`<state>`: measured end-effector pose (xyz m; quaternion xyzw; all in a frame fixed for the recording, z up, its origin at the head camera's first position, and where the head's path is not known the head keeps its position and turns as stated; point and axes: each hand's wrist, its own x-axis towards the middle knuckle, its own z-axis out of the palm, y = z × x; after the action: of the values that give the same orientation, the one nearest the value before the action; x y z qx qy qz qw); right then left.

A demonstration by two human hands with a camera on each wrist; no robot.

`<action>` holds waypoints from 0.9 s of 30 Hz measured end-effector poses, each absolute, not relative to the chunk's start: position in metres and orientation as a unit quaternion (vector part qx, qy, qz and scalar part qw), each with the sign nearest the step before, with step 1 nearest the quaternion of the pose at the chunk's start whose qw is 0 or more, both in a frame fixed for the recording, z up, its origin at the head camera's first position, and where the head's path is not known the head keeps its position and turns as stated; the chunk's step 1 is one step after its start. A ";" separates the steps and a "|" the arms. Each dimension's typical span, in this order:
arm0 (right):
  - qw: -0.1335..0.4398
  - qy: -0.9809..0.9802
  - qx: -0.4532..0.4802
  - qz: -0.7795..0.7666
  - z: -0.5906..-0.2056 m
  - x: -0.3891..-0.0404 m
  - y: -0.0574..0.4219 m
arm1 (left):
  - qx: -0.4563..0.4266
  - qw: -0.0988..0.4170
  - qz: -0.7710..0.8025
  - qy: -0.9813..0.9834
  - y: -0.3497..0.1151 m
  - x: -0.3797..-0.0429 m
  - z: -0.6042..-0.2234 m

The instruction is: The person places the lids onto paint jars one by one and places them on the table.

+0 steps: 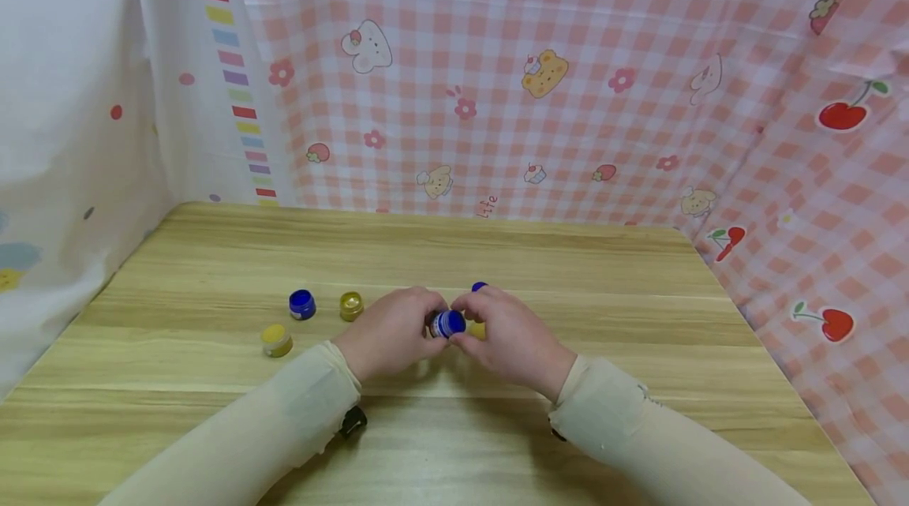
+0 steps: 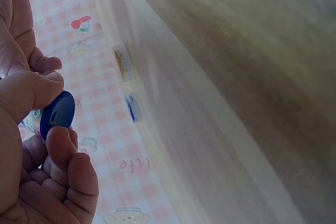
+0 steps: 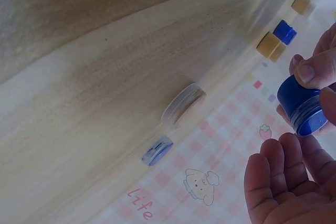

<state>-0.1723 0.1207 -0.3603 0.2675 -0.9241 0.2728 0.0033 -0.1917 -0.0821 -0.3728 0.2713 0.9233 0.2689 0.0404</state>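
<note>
A small blue paint jar (image 1: pixel 449 324) is held above the table in my left hand (image 1: pixel 394 332), its ridged end turned to the right. In the left wrist view, thumb and fingers press on either side of the blue jar (image 2: pixel 59 114). My right hand (image 1: pixel 514 336) reaches in from the other side, thumb and index finger at the jar's ridged end. Its other fingers are loosely extended in the right wrist view. Behind the right hand lie a blue lid-like piece (image 1: pixel 479 286) and a yellow one (image 1: pixel 478 330), both partly hidden.
Left of the hands stand a blue paint jar (image 1: pixel 301 305), a gold paint jar (image 1: pixel 351 306) and a yellow paint jar (image 1: pixel 276 340). The wooden table (image 1: pixel 454 443) meets patterned cloth (image 1: pixel 490 80) at the back and sides.
</note>
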 end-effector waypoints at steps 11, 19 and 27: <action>-0.006 -0.924 0.262 0.279 -0.362 -0.174 0.121 | 0.272 0.035 0.274 0.922 -0.082 -0.192 -0.375; -0.006 -0.926 0.256 0.276 -0.361 -0.174 0.121 | 0.268 0.043 0.273 0.923 -0.082 -0.193 -0.375; -0.009 -0.926 0.259 0.273 -0.359 -0.173 0.120 | 0.273 0.040 0.270 0.923 -0.082 -0.192 -0.375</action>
<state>-0.1729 0.1201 -0.3594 0.2593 -0.9263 0.2731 -0.0092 -0.1924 -0.0824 -0.3747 0.2728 0.9226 0.2699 0.0396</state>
